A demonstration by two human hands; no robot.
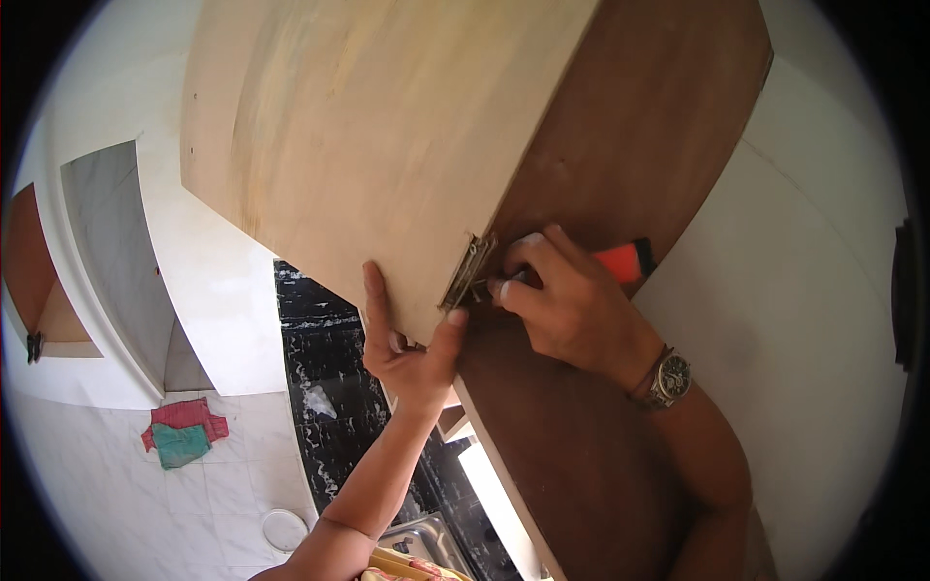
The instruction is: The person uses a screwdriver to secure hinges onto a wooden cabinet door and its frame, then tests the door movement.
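Observation:
A pale wooden panel (368,126) meets a dark brown wooden board (639,116), and a metal hinge (469,271) sits where their edges join. My left hand (417,363) grips the pale panel's lower edge; its thumb tip is close to the hinge and a finger lies along the panel's face. At the hinge's right side, my right hand (572,300) is closed in a pinch, wearing a wristwatch (670,376). What sits between its fingertips is too small to make out. Behind that hand shows an orange and black object (620,261), partly hidden.
A black marbled counter (334,426) with a steel sink (426,537) runs below. On the white tiled floor (232,484) are red cloth (184,414), green cloth (181,445) and a round white lid-like object (285,530). A white wall (804,271) rises on the right.

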